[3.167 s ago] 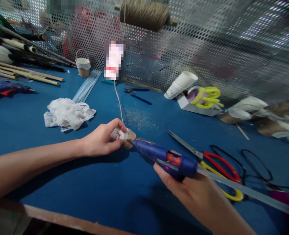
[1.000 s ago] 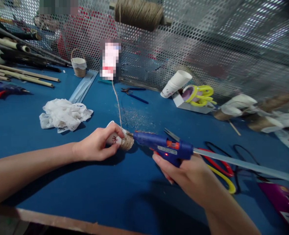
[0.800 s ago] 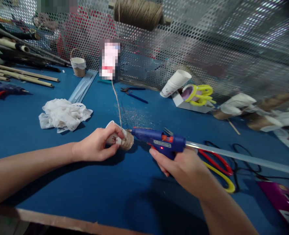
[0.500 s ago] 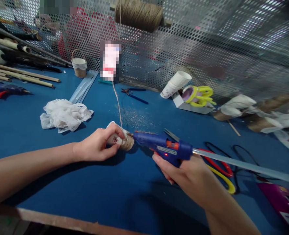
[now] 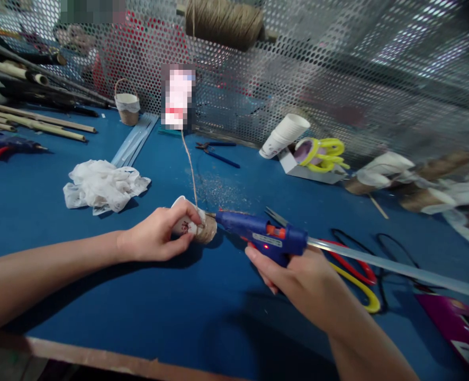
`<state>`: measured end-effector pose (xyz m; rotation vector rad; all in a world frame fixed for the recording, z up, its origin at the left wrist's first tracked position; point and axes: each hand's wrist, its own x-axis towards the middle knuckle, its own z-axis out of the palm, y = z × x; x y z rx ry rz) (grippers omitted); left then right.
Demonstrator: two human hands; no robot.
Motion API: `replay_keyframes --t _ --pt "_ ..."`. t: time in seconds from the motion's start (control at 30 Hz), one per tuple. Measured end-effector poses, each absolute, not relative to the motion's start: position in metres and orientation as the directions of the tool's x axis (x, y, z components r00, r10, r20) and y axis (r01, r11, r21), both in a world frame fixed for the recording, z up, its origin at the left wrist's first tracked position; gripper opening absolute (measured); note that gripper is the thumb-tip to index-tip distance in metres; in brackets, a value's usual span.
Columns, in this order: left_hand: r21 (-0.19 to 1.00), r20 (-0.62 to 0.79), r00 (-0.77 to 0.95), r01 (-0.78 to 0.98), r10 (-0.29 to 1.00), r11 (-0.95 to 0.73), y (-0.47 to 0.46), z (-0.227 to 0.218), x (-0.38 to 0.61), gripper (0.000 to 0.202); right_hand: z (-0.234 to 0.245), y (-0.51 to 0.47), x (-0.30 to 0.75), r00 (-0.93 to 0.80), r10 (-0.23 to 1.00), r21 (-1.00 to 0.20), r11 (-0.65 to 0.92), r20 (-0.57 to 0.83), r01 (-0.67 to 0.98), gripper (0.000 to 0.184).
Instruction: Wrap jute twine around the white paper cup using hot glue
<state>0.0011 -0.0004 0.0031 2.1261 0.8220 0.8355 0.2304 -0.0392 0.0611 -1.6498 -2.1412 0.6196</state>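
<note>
My left hand [image 5: 159, 235] is closed round a small white paper cup [image 5: 182, 225] lying on its side on the blue table [image 5: 99, 296]. The cup's base end [image 5: 207, 230] is wrapped in brown twine. A strand of twine [image 5: 190, 164] runs from it up to the big spool [image 5: 223, 21] on the mesh wall. My right hand [image 5: 298, 280] grips a blue hot glue gun [image 5: 264, 235]. Its nozzle touches the wrapped end of the cup. A long clear glue stick [image 5: 393, 267] juts from the back of the gun.
Red and yellow scissors [image 5: 353, 275] lie right of the gun, with black cables behind. A crumpled white plastic bag [image 5: 101, 185], a second glue gun [image 5: 4, 145], sticks, a small basket [image 5: 127, 108], pliers [image 5: 216, 151], stacked cups [image 5: 284, 135] and wrapped cups [image 5: 417, 185] surround the work spot.
The glue gun has shifted slightly back and forth at the cup's wrapped end, its nozzle staying there. My left hand has kept the cup in place.
</note>
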Motion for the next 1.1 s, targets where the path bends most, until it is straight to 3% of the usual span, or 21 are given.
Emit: replay_keyframes --t 0.2,0.37,0.83,1.1 --pt "0.775 0.318 0.583 0.294 0.748 -0.559 0.000 0.003 0.002 0.018 0.061 -0.036 0.228 -0.228 0.973 -0.555 0.172 -0.033 0.814 0.040" --pt "0.780 0.315 0.594 0.282 0.740 -0.558 -0.001 0.004 0.001 0.018 0.058 -0.040 0.233 -0.315 0.946 -0.452 0.314 0.077 0.835 0.043" --pt "0.805 0.288 0.602 0.268 0.744 -0.529 -0.001 0.006 0.002 0.016 0.048 -0.050 0.242 -0.380 0.906 -0.373 0.423 0.188 0.826 0.046" --pt "0.788 0.323 0.597 0.260 0.735 -0.558 0.000 0.004 0.001 0.016 0.053 -0.044 0.236 -0.356 0.921 -0.444 0.388 0.158 0.808 0.045"
